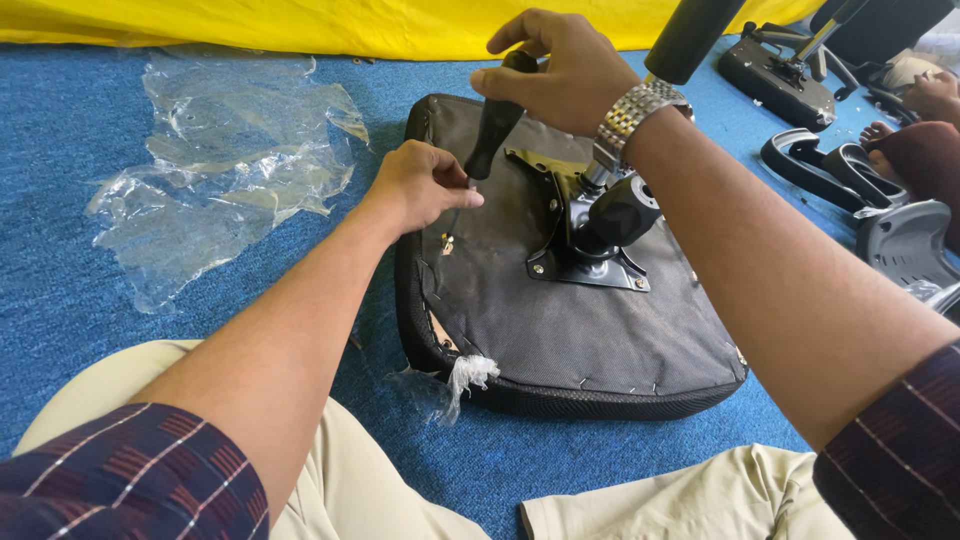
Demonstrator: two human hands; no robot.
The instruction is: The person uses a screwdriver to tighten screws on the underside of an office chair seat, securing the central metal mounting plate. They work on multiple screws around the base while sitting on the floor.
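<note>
Knees: person's legs in beige trousers (350, 490) at bottom edge, plaid sleeves either side.
Floor: blue carpet (80, 300) carries everything.
Seat: black chair seat cushion (560, 330) lies underside up on carpet, just ahead of knees; grey fabric stapled round rim, torn plastic scrap (468, 375) at near edge.
Mech: black metal tilt plate (580, 240) bolted at seat centre, w/ black knob and gas cylinder (690, 35) rising toward top edge.
L hand: left hand (425, 185) over seat's left edge, fingers pinched narrow round lower shaft of screwdriver (495, 125), tip near a screw (447, 240).
R hand: right hand (550, 75) above, closed round screwdriver's black handle, wrist bent; steel watch (632, 112) on wrist.
Far left: clear plastic wrap (220, 170) crumpled on carpet; yellow sheet (400, 25) along top edge.
Far right: black chair parts (800, 165); another person's foot (880, 130).
</note>
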